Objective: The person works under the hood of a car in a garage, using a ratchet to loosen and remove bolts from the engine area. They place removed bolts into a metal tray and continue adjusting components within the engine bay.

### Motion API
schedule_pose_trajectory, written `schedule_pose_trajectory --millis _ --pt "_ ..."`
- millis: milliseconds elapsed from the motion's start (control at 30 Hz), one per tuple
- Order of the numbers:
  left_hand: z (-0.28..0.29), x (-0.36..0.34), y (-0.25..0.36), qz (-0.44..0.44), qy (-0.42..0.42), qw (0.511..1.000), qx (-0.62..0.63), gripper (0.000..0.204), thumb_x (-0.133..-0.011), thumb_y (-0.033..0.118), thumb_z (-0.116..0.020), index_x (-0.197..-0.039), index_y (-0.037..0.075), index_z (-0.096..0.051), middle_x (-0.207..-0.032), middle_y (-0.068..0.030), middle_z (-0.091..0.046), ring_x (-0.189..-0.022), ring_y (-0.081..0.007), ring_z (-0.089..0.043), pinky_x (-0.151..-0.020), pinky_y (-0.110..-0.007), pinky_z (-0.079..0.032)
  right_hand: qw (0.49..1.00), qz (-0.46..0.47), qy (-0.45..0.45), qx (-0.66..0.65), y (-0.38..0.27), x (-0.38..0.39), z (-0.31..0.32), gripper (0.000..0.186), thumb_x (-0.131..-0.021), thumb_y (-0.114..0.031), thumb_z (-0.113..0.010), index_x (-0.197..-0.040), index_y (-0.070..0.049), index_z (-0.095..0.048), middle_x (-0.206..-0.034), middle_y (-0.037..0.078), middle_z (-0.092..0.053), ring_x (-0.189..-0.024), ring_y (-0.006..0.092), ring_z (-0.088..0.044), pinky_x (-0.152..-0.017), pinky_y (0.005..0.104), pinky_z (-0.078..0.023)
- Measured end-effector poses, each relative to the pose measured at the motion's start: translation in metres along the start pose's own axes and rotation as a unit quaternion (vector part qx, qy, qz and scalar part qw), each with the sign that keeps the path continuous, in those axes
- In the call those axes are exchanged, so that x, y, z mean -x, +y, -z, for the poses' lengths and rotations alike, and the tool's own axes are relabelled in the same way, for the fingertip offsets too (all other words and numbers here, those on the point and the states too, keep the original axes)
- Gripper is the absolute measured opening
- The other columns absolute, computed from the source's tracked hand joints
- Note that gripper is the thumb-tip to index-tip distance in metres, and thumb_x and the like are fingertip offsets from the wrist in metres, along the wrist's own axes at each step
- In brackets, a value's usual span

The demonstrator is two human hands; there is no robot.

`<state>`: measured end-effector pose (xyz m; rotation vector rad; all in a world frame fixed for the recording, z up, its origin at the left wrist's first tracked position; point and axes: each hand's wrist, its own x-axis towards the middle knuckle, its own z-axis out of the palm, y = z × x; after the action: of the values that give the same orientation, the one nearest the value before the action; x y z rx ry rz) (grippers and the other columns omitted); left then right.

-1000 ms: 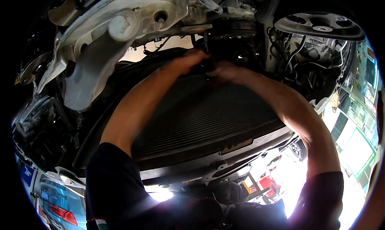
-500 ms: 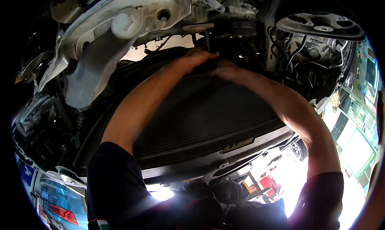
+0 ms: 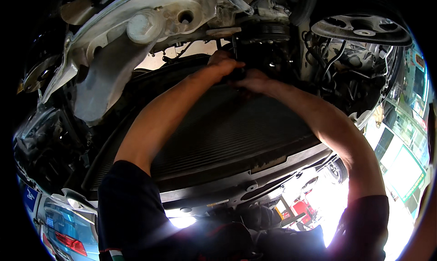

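Observation:
Both my arms reach up into the underside of a car, above a dark finned radiator (image 3: 214, 133). My left hand (image 3: 224, 65) has its fingers curled beside a thin dark upright shaft (image 3: 235, 47), at the gap behind the radiator's upper edge. My right hand (image 3: 252, 80) is closed just below and to the right of it, at something dark and shadowed between the hands. What each grips is hidden or too small to name.
A cast metal bracket with a large bolt (image 3: 142, 28) is at upper left, a ribbed pulley (image 3: 268, 31) above my hands, and a round slotted wheel (image 3: 364, 32) at upper right with hoses below. A blue car (image 3: 63, 224) shows at lower left.
My left hand has shifted slightly, its fingers rising higher by the shaft than half a second ago. My right hand and both forearms are nearly where they were.

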<state>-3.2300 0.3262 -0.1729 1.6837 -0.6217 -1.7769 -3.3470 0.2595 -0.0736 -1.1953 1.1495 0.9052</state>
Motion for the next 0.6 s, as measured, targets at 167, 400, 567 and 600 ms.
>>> schedule_pose_trajectory --millis 167,400,567,600 --pt "0.010 -0.012 -0.016 0.064 -0.101 0.986 0.120 0.045 -0.080 0.034 -0.073 -0.111 0.003 -0.065 -0.107 -0.0110 -0.066 -0.096 -0.0232 -0.062 -0.084 -0.033 -0.048 0.978 0.002 -0.060 -0.199 0.018 -0.018 0.003 0.038 -0.085 -0.029 -0.070 -0.108 0.001 -0.061 -0.101 0.011 -0.064 -0.081 0.0214 -0.067 -0.069 0.0307 -0.056" --pt "0.005 0.010 0.007 -0.004 -0.014 1.000 0.006 0.048 -0.083 0.032 -0.070 -0.118 0.001 -0.060 -0.109 -0.0112 -0.065 -0.099 -0.0239 -0.061 -0.087 -0.037 -0.048 1.000 -0.003 0.016 -0.010 0.002 0.001 0.001 0.032 -0.088 -0.023 -0.066 -0.109 0.000 -0.060 -0.103 0.010 -0.062 -0.087 0.0206 -0.065 -0.070 0.0324 -0.056" --pt "0.010 -0.013 -0.026 -0.019 -0.075 0.990 0.118 0.058 -0.081 0.031 -0.073 -0.126 0.001 -0.054 -0.116 -0.0134 -0.063 -0.104 -0.0253 -0.059 -0.090 -0.036 -0.047 0.983 0.006 -0.032 -0.182 0.019 -0.020 0.000 0.042 -0.084 -0.033 -0.071 -0.110 -0.002 -0.060 -0.100 0.010 -0.063 -0.081 0.0192 -0.065 -0.067 0.0329 -0.057" --pt "0.013 -0.012 -0.026 -0.010 -0.074 0.988 0.134 0.059 -0.080 0.030 -0.074 -0.127 0.000 -0.053 -0.117 -0.0141 -0.062 -0.105 -0.0255 -0.059 -0.091 -0.036 -0.047 0.989 0.022 -0.035 -0.143 0.016 -0.023 0.000 0.044 -0.084 -0.034 -0.071 -0.111 -0.002 -0.059 -0.101 0.010 -0.063 -0.084 0.0198 -0.065 -0.068 0.0336 -0.057"
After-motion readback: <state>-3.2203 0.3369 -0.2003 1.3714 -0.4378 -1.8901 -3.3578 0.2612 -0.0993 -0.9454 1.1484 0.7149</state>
